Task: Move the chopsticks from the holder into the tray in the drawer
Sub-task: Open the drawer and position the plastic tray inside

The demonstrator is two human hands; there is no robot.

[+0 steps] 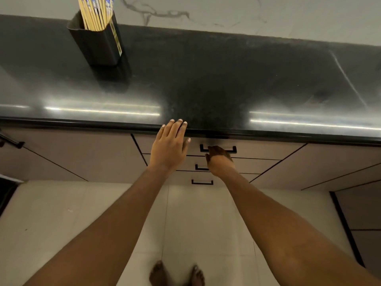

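Here, head view looks down on a dark polished bench (206, 83) running across the upper half of the frame, pale cabinet fronts below it, tiled floor (86, 213) at the bottom. Chopsticks (94, 13), a bundle of pale wooden ones with blue-patterned tops, stand upright in a black holder (92, 46) at upper left of the frame, on the bench near the marbled wall (226, 11). One stick leans outside along the holder's right edge.

Left hand (170, 148), centre frame, is flat with fingers straight and close together, palm down, fingertips (179, 122) at the bench's front edge; holding nothing. Whether it touches the edge, cannot tell.

Right hand (219, 159), just right of the left, reaches down to the top drawer (257, 150), fingers curled around its black bar handle (233, 150), the hand covering the handle's middle. Drawer front sits flush with the cabinets, shut. The tray is not visible.

Two more drawer handles sit below: the middle handle (200, 168), partly hidden by the right wrist, and the bottom handle (202, 182). Bare feet (177, 274) show at the bottom centre on the floor. Another dark handle (12, 141) sits at the left edge.
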